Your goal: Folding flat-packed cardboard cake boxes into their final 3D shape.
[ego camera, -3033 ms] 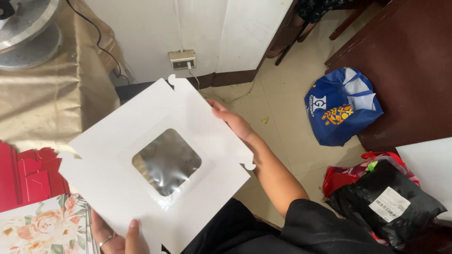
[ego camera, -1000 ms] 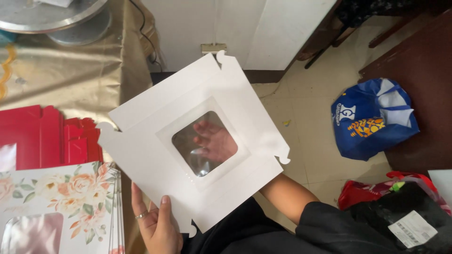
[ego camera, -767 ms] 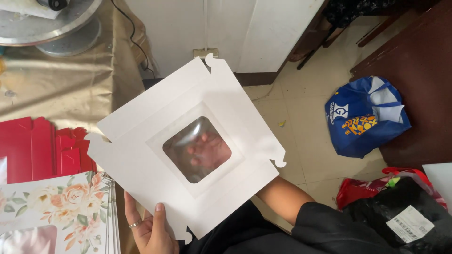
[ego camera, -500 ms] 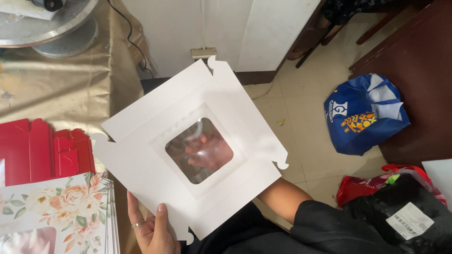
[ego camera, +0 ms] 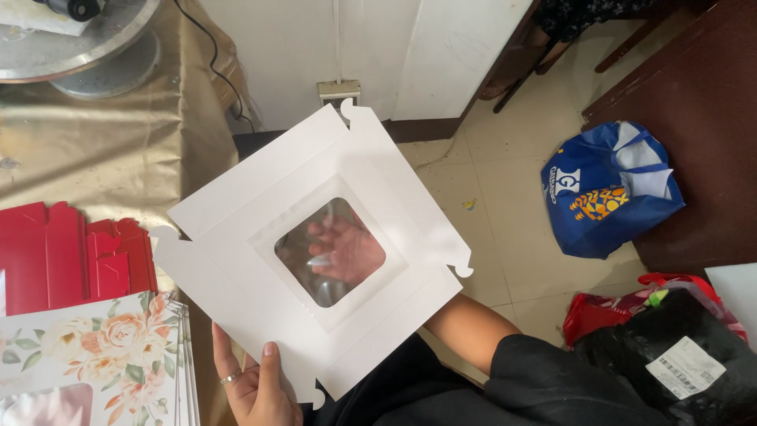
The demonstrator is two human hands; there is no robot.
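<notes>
Two hands carry my flat white window-box blank (ego camera: 260, 237): left hand (ego camera: 252, 386) pinches its near edge, right hand (ego camera: 347, 251) presses flat behind the window; it may buckle.

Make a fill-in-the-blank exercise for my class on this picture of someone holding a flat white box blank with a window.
1. The right hand shows through the clear ____ of the white box blank.
2. The left hand has the blank's lower edge in its grip, with a ____ on one finger.
3. The bag on the floor is mostly ____.
4. The flat boxes stacked left of the blank are ____.

Missing words: window; ring; blue; red
</notes>
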